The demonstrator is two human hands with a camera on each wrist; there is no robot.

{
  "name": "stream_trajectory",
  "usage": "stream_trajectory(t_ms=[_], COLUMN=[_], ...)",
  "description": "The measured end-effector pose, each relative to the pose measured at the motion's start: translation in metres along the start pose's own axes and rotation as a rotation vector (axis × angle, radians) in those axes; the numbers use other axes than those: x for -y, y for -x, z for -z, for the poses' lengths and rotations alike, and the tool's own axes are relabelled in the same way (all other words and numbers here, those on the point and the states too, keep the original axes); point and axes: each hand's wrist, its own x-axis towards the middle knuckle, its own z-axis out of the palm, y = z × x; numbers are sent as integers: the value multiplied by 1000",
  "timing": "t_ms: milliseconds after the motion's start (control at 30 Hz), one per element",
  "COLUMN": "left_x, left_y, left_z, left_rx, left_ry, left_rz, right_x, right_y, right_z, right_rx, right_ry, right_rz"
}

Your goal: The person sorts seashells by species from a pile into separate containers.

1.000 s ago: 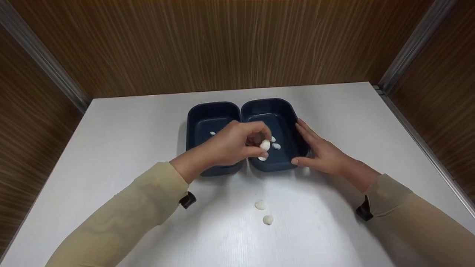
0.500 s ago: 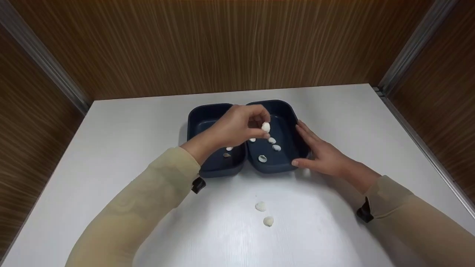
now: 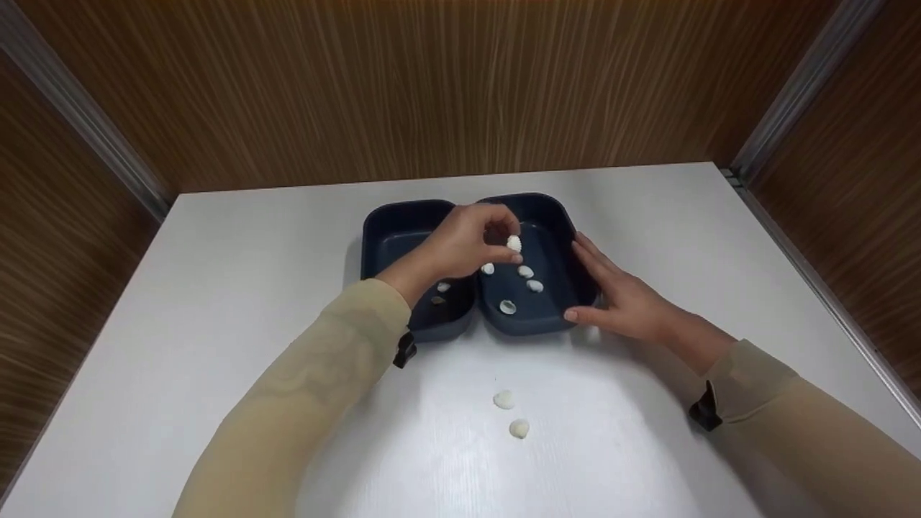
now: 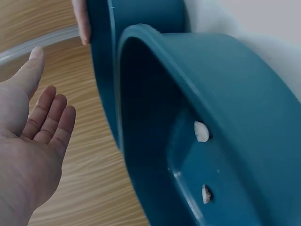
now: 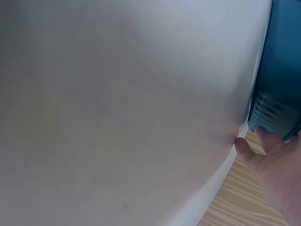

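Observation:
My left hand (image 3: 460,241) pinches a white ribbed seashell (image 3: 514,244) between thumb and fingers, above the right blue container (image 3: 529,327). Inside that container lie several pale shells, among them a hollow-side-up shell (image 3: 508,307) near the front. Against the container's outer right side rests my right hand (image 3: 626,298), fingers extended and thumb at the front corner. The left blue container (image 3: 439,333) stands close beside it, partly covered by my left forearm. It holds a white shell (image 4: 201,132) and a small brownish shell (image 4: 206,194). The held shell does not show in the left wrist view.
On the white table (image 3: 237,288), in front of the containers, lie two loose shells, a flat pale shell (image 3: 504,399) and a rounder shell (image 3: 519,429). A wood-grain panel (image 3: 432,93) rises behind the table, with more panels at both sides.
My left hand has moved away from me over the right container, still pinching the shell, and has barely shifted in the last half second. My right hand stays at the container's side.

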Motion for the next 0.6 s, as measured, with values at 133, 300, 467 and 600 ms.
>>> stream_trajectory(t_ms=[133,300,467,600], left_x=[8,12,16,18], left_y=[-3,-4,-6,-7], left_z=[-9,-17,-21,-24], left_rx=[40,73,73,78], left_ry=[-33,-75,-92,-93], left_rz=[25,41,49,64], right_x=[0,2,4,5], right_y=[0,1,2,2], right_z=[0,1,2,3], right_rx=[1,3,11,14], right_ry=[2,3,0,-1], right_rz=[0,-1,-13,-12])
